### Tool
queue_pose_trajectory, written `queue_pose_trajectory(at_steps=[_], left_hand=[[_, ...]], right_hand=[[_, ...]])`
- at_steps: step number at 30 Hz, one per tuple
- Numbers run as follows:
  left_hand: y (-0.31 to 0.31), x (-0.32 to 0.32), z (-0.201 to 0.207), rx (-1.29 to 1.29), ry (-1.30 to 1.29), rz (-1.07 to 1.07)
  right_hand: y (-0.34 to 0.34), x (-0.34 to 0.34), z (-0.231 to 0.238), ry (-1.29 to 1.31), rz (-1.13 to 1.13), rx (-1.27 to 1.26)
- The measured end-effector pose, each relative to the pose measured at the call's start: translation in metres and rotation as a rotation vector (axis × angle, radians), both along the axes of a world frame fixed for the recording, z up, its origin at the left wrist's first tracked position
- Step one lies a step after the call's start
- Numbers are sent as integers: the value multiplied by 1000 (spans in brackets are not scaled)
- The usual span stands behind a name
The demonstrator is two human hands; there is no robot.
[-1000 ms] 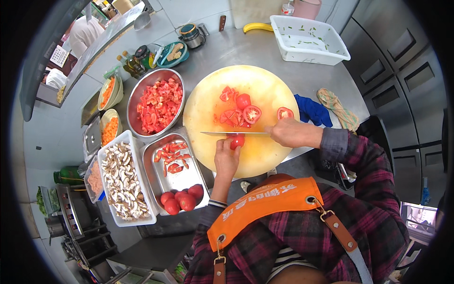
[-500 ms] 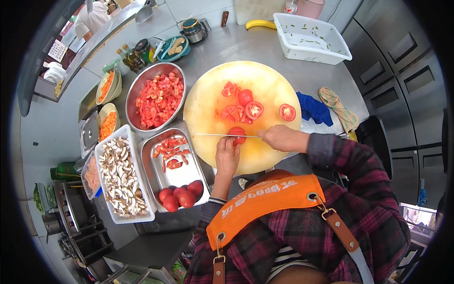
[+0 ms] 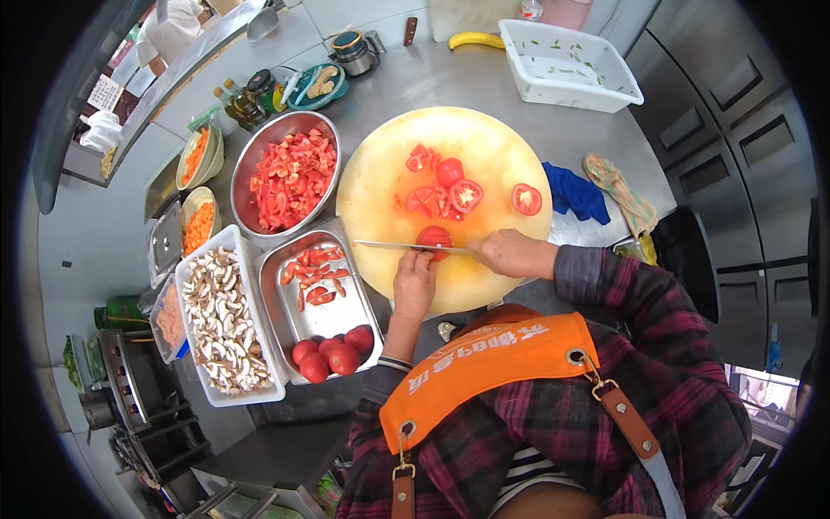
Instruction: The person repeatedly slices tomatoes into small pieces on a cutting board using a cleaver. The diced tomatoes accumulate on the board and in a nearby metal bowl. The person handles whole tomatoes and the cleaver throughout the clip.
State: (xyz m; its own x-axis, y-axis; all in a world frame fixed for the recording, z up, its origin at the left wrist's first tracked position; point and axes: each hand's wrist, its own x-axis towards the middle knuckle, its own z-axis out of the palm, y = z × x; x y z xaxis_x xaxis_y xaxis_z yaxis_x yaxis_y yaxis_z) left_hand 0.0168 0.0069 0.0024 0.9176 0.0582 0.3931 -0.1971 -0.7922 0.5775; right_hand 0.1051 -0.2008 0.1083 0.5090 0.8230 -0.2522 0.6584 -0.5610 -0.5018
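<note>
On the round yellow cutting board (image 3: 372,177), my right hand (image 3: 516,253) is closed round the handle of a knife. The knife's blade (image 3: 385,246) lies crosswise over a red tomato (image 3: 434,235), which shows slice lines on its far side. Bent fingers of my left hand (image 3: 415,283) grip the tomato's near side, close against the blade. Farther up the board lie tomato pieces (image 3: 424,201), a cut half (image 3: 465,195) with its cut face up, and another half (image 3: 526,200) alone at the right.
Left of the board stand a steel bowl of chopped tomato (image 3: 294,177), a steel tray (image 3: 298,324) with whole tomatoes and trimmings, and a white tub of sliced mushrooms (image 3: 225,320). A blue cloth (image 3: 575,195), a white bin (image 3: 571,73) and a banana (image 3: 475,40) lie beyond.
The blade has tilted slightly, its handle end a little nearer me. Slice lines now show on the tomato. My left hand stays at the tomato.
</note>
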Motion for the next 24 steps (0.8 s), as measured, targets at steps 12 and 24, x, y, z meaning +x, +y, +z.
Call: queue_pose_trajectory(at_steps=[12, 24], left_hand=[[-5, 39, 26, 10, 242, -42], [-13, 31, 9, -128, 164, 38]], right_hand=[[-27, 28, 48, 14, -126, -116], [-1, 16, 15, -28, -102, -103]])
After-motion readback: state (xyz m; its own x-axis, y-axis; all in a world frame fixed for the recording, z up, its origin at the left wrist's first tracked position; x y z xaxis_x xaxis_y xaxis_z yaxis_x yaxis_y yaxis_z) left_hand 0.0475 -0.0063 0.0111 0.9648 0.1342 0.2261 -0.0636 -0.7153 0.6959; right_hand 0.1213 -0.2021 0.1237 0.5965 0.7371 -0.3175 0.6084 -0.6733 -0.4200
